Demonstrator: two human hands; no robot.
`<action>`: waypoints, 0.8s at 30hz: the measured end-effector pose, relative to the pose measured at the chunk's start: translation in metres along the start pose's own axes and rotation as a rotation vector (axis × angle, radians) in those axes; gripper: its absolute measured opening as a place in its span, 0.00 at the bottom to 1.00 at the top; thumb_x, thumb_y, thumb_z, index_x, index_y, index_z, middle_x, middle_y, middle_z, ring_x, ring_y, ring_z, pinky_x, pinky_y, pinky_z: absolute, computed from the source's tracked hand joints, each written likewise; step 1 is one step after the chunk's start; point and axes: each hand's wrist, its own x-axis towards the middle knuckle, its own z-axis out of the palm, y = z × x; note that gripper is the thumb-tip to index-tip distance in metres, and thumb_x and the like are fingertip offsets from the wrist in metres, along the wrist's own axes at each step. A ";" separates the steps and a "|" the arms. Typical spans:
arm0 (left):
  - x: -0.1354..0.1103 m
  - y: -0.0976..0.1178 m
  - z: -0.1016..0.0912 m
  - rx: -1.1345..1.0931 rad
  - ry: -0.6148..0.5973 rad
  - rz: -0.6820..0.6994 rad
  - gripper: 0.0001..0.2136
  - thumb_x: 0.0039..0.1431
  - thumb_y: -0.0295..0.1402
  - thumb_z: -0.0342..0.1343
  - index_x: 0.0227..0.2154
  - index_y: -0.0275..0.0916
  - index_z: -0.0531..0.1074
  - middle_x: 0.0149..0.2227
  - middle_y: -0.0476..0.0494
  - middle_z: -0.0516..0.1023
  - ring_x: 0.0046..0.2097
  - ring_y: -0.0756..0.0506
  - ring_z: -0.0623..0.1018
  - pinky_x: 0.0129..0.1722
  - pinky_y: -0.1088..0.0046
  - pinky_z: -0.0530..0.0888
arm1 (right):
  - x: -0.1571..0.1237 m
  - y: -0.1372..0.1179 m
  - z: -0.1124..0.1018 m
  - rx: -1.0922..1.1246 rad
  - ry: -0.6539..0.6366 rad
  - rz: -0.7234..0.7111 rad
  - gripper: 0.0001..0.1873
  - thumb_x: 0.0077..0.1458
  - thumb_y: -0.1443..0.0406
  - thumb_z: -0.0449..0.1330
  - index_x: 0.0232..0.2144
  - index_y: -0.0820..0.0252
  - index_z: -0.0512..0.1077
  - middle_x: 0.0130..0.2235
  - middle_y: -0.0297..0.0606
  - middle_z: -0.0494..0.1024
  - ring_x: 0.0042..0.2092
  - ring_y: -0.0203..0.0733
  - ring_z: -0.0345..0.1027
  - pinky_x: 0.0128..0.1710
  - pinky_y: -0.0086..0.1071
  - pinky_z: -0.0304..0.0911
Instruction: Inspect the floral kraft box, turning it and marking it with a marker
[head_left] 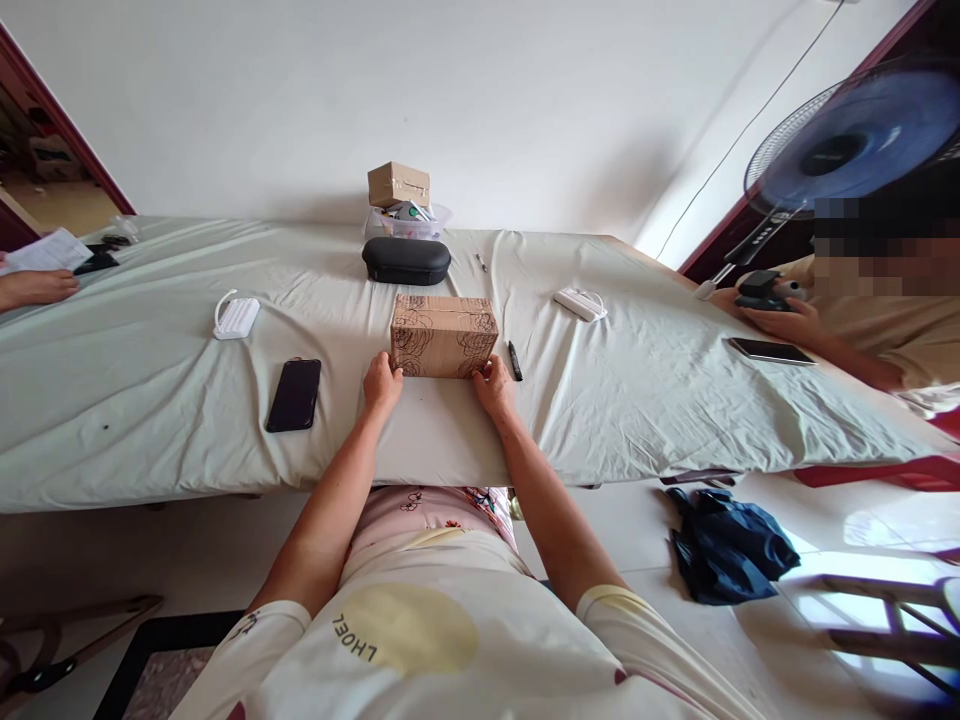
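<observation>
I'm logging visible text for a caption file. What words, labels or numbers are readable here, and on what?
"LHOEL": printed on the person's shirt, upside down in this view.
On the cardboard box: pen scribbles only, no words.
The paper at far left and the control panel of the fan: too small to read.

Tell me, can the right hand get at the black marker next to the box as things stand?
Probably yes. The right hand rests at the near right corner of the cardboard box, and the black marker lies on the sheet just beside that hand, nothing between them.
</observation>
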 end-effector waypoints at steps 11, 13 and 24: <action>-0.001 0.010 -0.008 0.004 -0.017 -0.035 0.06 0.59 0.27 0.60 0.36 0.41 0.68 0.42 0.39 0.78 0.48 0.37 0.80 0.51 0.58 0.75 | 0.001 0.007 0.004 0.064 0.062 -0.043 0.24 0.49 0.66 0.58 0.50 0.58 0.69 0.39 0.41 0.76 0.39 0.46 0.70 0.47 0.45 0.69; -0.001 0.011 -0.009 -0.019 -0.002 -0.032 0.06 0.59 0.27 0.60 0.35 0.42 0.68 0.41 0.40 0.78 0.48 0.38 0.79 0.51 0.59 0.74 | 0.002 0.009 0.006 0.080 0.093 -0.065 0.23 0.49 0.66 0.58 0.49 0.57 0.70 0.38 0.40 0.76 0.37 0.45 0.70 0.46 0.45 0.70; 0.000 0.012 -0.005 -0.237 0.208 0.090 0.12 0.57 0.27 0.61 0.43 0.42 0.70 0.38 0.47 0.78 0.37 0.45 0.78 0.44 0.66 0.75 | 0.006 0.007 0.005 0.251 0.247 -0.144 0.23 0.55 0.62 0.59 0.53 0.56 0.69 0.36 0.35 0.75 0.37 0.42 0.71 0.46 0.42 0.71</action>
